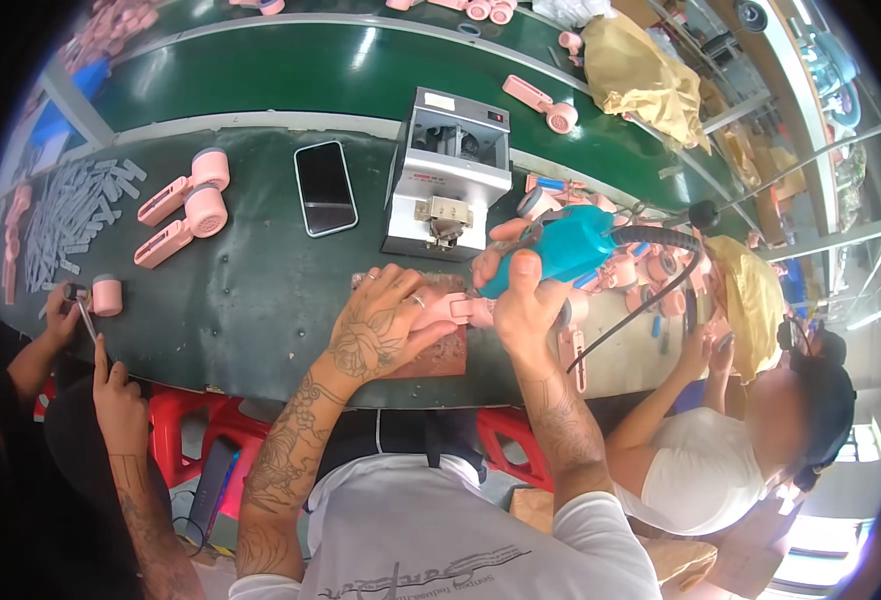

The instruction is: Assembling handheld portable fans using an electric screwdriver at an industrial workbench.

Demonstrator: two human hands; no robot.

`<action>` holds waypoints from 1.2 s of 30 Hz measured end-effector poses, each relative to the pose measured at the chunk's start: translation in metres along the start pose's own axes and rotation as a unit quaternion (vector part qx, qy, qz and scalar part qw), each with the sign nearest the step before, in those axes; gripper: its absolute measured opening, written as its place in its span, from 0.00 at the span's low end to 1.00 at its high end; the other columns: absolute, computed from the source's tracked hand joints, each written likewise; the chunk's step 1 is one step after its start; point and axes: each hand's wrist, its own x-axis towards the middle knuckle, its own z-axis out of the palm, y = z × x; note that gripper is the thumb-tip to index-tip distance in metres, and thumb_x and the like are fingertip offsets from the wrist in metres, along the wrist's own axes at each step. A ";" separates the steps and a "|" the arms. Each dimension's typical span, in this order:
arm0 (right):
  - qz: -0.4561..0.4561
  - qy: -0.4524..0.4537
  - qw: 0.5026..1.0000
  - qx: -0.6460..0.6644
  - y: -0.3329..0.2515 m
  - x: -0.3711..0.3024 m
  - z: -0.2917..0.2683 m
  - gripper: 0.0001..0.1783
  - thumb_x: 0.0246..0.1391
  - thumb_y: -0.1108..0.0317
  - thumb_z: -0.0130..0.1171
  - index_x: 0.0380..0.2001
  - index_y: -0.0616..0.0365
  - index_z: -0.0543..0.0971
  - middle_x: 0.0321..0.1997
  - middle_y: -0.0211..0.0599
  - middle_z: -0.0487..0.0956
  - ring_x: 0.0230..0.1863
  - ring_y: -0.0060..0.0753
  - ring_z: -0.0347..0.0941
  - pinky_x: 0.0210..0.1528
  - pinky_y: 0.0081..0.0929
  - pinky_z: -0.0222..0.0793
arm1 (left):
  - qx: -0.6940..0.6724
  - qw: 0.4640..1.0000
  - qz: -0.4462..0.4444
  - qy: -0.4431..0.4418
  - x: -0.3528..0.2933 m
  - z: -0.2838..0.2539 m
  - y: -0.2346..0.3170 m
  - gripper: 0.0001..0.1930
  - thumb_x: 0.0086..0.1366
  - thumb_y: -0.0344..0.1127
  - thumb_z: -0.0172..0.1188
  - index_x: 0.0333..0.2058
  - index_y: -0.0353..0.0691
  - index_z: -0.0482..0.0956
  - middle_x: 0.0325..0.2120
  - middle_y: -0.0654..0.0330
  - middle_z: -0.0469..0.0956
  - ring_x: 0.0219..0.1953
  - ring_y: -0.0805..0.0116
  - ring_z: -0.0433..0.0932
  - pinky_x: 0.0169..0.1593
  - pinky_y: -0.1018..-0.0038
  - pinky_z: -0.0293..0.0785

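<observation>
My left hand [373, 318] is closed around a pink handheld fan [449, 311], pressing it down over a reddish-brown mat [441, 362]. In my right hand [529, 310] is a teal electric screwdriver [564, 246], lying roughly level with its black cord trailing to the right. The screwdriver's tip is hidden behind my fingers, so I cannot tell whether it touches the fan. My right fingers are very near the fan's jointed end. Just beyond my hands stands a grey box-shaped screw feeder [446, 185].
Two pink fans [201, 210] and a phone [326, 188] lie left of the feeder. Grey strips [76, 215] are heaped far left, near a co-worker's hands [111, 390]. More pink fans [661, 268] crowd the right side, beside another person [721, 450]. A green conveyor [291, 75] runs behind.
</observation>
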 end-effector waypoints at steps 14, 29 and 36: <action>-0.010 -0.026 1.000 -0.012 0.020 -0.005 -0.005 0.28 0.66 0.44 0.58 0.38 0.63 0.70 0.24 0.37 0.72 0.24 0.30 0.70 0.26 0.28 0.69 | 0.064 0.997 0.005 -0.046 0.005 -0.007 0.012 0.22 0.64 0.51 0.64 0.40 0.34 0.79 0.43 0.53 0.74 0.47 0.54 0.72 0.50 0.59 0.70; -0.110 -0.028 0.992 0.051 0.019 0.049 0.040 0.24 0.68 0.51 0.59 0.41 0.66 0.74 0.23 0.31 0.76 0.26 0.24 0.74 0.31 0.23 0.69 | 0.051 0.999 0.008 -0.018 -0.004 -0.005 0.007 0.22 0.66 0.50 0.60 0.41 0.33 0.81 0.46 0.50 0.75 0.49 0.50 0.72 0.56 0.56 0.69; -0.092 -0.032 0.995 0.034 0.029 0.046 0.035 0.23 0.67 0.50 0.59 0.39 0.63 0.72 0.23 0.34 0.74 0.24 0.27 0.71 0.28 0.27 0.69 | 0.032 0.998 -0.004 -0.049 -0.002 -0.007 0.009 0.17 0.68 0.45 0.57 0.35 0.33 0.81 0.46 0.48 0.75 0.50 0.49 0.72 0.57 0.53 0.68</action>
